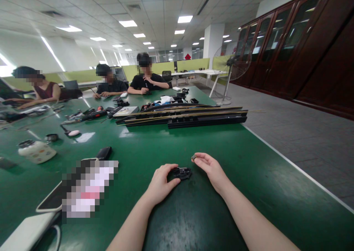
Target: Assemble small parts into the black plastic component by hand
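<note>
Near the front of the green table, my left hand (163, 182) curls its thumb and fingers around one end of a small black plastic part (182, 173) with an uneven, detailed top. The part rests on the tabletop or just above it; I cannot tell which. To its right and slightly farther away, my right hand (208, 166) pinches a tiny greyish piece (193, 157) between thumb and fingertips. That piece is held apart from the black part. It is too small to make out its kind.
Long black rails with thin brass-coloured rods (207, 120) lie across the table ahead. On the left are a tablet-like device (51, 197), a black case (104, 153) and a patterned white jar (37, 151). Several people sit along the far side. A fan (231, 61) stands beyond the right edge.
</note>
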Tool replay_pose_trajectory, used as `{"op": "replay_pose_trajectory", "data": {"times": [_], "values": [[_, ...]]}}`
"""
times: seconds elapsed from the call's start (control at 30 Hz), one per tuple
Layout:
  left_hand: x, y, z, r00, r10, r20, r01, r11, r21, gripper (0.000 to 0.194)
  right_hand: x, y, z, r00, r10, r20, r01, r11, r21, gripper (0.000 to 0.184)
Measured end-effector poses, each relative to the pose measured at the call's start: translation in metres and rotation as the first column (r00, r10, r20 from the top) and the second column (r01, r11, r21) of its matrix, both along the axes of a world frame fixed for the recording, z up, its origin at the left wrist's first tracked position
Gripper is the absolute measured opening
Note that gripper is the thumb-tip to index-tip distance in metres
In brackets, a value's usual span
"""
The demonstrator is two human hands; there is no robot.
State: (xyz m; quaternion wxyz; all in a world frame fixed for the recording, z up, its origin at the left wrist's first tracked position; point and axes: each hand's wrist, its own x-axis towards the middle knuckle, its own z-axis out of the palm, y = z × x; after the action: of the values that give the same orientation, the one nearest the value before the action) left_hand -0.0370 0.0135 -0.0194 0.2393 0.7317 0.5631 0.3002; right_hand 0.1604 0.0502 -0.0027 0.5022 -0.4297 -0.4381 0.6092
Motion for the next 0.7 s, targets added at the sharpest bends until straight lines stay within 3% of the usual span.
{"op": "replay_pose_trajectory", "data": {"times": [0.27,0.43,0.7], "values": [[0.000,-0.001,0.000,1.000,0.007,0.003,-0.007,1.000,0.005,0.039,0.000,0.002,-0.008,0.995,0.075,0.063,-0.078,0.996,0.046,0.032],[0.000,0.000,-0.001,1.000,0.000,0.012,0.000,1.000,0.011,0.040,-0.003,0.001,-0.013,0.967,0.122,0.222,-0.164,0.970,0.178,0.029],[-0.001,0.000,-0.001,1.000,0.003,-0.002,-0.003,1.000,0.005,0.040,-0.003,-0.008,-0.004,0.869,0.072,0.490,-0.239,0.928,0.287,0.025]]}}
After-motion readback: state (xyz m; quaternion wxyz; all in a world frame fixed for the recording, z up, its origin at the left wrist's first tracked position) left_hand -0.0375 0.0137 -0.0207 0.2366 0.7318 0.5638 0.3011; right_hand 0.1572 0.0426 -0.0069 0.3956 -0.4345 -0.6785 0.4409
